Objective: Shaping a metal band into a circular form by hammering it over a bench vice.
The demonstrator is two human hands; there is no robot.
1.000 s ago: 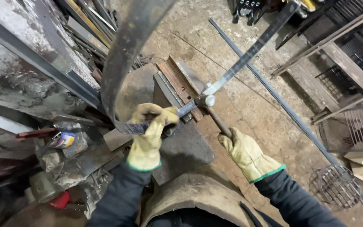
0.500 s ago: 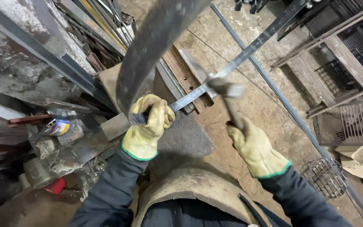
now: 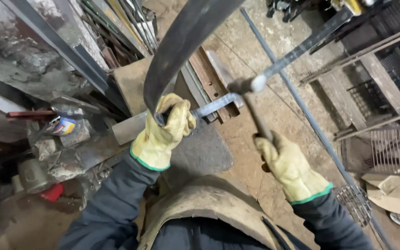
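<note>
Both my hands wear yellow leather gloves with green cuffs. My left hand [image 3: 165, 132] grips the lower end of a curved dark metal strip [image 3: 181, 41] that arcs up past the top of the frame, together with a flat steel bar [image 3: 302, 48] running up to the right. My right hand [image 3: 290, 166] is closed around the wooden handle of a hammer [image 3: 246, 88]. The hammer's head is raised and touches or sits just over the flat bar. Under the bar lie rusty steel blocks [image 3: 211, 76] on a workbench.
A long thin steel rod [image 3: 302, 109] crosses the concrete floor diagonally. Metal profiles [image 3: 65, 51] lean at the left, over scrap pieces and a small can [image 3: 63, 125]. Wire mesh racks [image 3: 396, 148] and a wooden frame stand at the right, cardboard at the lower right.
The hammer has swung up from beside the bar to the bar's top side. My left hand has kept its hold while the view shifted closer.
</note>
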